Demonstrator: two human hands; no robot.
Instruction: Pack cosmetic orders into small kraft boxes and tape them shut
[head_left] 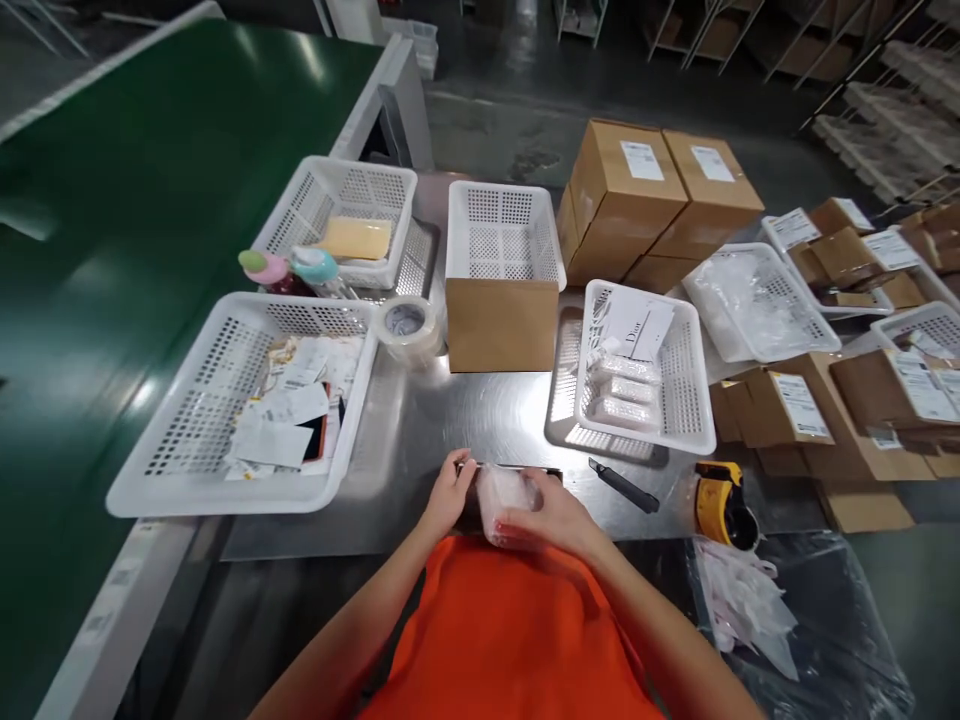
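Note:
My right hand [553, 512] is closed around a small bubble-wrapped package [501, 498] at the table's front edge, close to my body. My left hand [448, 497] is just left of the package, its thumb and fingers drawn together at a dark-edged object [553, 473]. That object lies mostly hidden behind the package and my hands, so its kind is unclear. A black utility knife [624, 486] lies on the metal table to the right of my right hand. Beyond my hands stands a brown cardboard box [502, 325].
Left is a white basket [187, 470] of papers, beside a tape roll [409, 330]. A right-hand basket [686, 400] holds bubble-wrapped packages and a white Dior-marked item. A yellow tape dispenser [716, 505] sits near the front edge. Labelled cartons [630, 200] stand behind; a green conveyor [97, 220] runs left.

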